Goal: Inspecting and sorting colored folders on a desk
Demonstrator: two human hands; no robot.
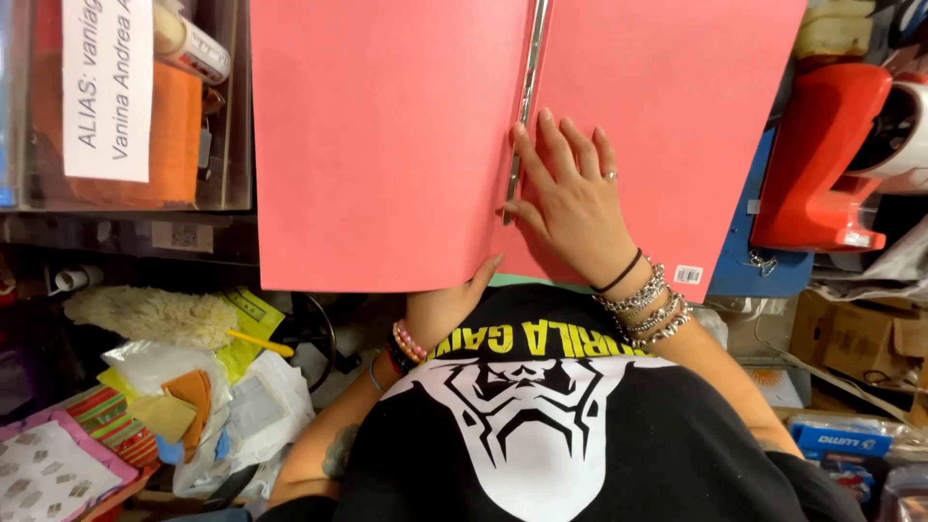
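Nearest, the left hand [440, 309] props the open pink folder [387, 145] from below, fingers hidden behind the lower edge, so its grip cannot be told. Just beyond, the right hand [570, 198] lies spread flat on the right leaf, fingertips against the metal fastener strip [523, 97] at the fold, pressing it flat. Farther right of that hand stands a red tool [822, 155].

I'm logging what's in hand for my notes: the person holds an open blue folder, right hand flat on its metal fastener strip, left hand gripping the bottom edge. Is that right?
Not quite. The head view shows the folder is pink, not blue. The rest holds: the right hand lies flat by the metal fastener strip, and the left hand grips the bottom edge.
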